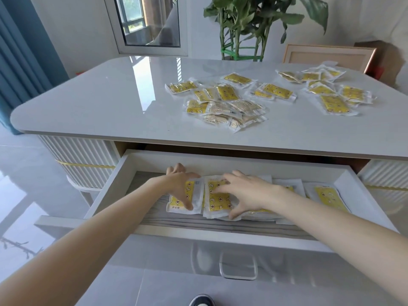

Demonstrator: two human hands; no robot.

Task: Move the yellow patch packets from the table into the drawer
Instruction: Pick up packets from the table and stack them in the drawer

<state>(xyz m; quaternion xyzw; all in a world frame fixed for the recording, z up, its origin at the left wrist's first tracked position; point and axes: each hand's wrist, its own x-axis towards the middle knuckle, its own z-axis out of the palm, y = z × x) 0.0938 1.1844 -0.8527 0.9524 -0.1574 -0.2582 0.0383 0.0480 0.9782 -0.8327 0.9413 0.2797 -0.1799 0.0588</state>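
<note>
Both my hands are inside the open white drawer (pixel 114 180) under the table. My left hand (pixel 180 184) grips the left packet (pixel 176 202), thumb on its front and fingers behind its far edge. My right hand (pixel 245 191) holds the packet beside it (pixel 217 200), fingers spread over its top and thumb at its near edge. More yellow patch packets (pixel 326 195) lie in a row to the right in the drawer. Several packets lie scattered on the table, in a middle group (pixel 225 100) and a right group (pixel 331 91).
The glossy white table (pixel 110 102) has a rounded left corner. A potted plant (pixel 245 25) and a wooden frame (pixel 329 56) stand behind it. The drawer front carries a clear handle (pixel 238 267). A shoe tip (pixel 202 301) shows on the tiled floor.
</note>
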